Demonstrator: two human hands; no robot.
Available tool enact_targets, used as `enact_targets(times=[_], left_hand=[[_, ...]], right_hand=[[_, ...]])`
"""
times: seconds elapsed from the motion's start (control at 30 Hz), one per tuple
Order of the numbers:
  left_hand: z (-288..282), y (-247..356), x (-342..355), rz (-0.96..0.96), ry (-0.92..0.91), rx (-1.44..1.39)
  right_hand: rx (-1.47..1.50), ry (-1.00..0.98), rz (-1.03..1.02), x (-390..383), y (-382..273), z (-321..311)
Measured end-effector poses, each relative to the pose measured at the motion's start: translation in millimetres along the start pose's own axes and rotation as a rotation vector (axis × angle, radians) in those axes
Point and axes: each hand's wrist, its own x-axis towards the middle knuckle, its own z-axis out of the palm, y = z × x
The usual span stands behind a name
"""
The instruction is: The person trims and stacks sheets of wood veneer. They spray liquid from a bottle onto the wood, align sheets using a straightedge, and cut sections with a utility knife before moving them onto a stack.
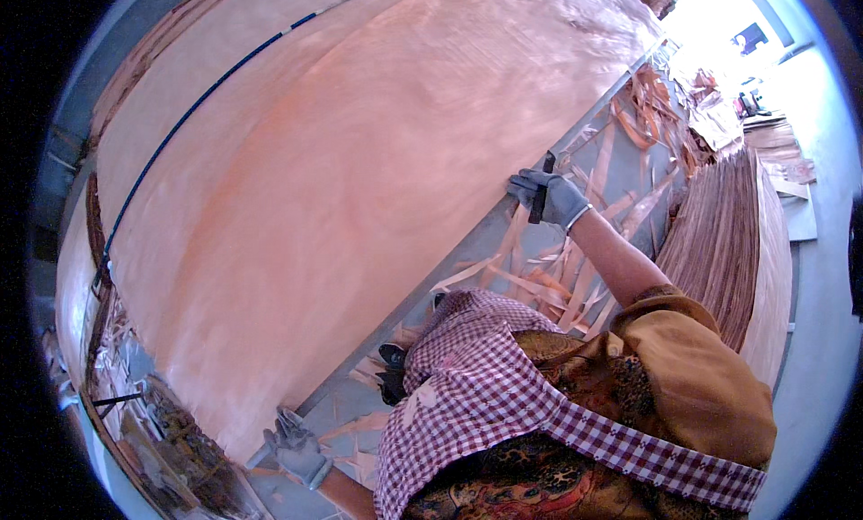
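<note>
A large pale pink veneer sheet (360, 133) covers the upper left, with a straight strip along its lower right edge. My gloved right hand (548, 196) is closed round a black tool (538, 213), perhaps a blade or block, at that edge. My gloved left hand (295, 446) rests at the sheet's near corner, fingers slightly bent and apart; whether it pinches the edge is unclear. A dark blue cord (187, 115) runs across the sheet's left part. Torn veneer strips (629, 196) lie beside the edge on a grey surface.
A tall veneer stack (710, 250) stands at right, with more scraps and sheets (778, 142) behind it. My black shoes (393, 372) show below my checked cloth. A dark rod (119, 399) and debris (166, 426) are at lower left. A bright area lies at top right.
</note>
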Motion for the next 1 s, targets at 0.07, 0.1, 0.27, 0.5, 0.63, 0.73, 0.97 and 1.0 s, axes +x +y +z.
enact_targets(times=[0.07,0.1,0.27,0.5,0.63,0.73,0.97,1.0], left_hand=[[3,-2,5,0.092,0.094,0.049],[15,-20,13,0.230,0.100,0.348],[30,-88,36,0.677,0.186,1.622],[76,-131,60,0.980,-0.297,2.784],[74,-131,64,1.030,-0.381,2.708],[74,-128,67,1.358,-0.437,2.628],[95,-148,62,1.420,-0.541,2.559],[97,-149,61,1.435,-0.543,2.548]], right_hand=[[0.826,0.180,0.493,6,-32,34],[0.506,0.056,0.263,2,-25,27],[0.193,0.070,0.550,-11,-73,56],[-1.233,0.004,0.205,-32,-85,30],[-1.310,0.088,0.183,-33,-57,15],[-1.215,0.066,0.015,-21,-51,29],[-0.795,0.118,0.194,-23,-42,24],[-0.686,0.090,0.313,-26,-51,26]])
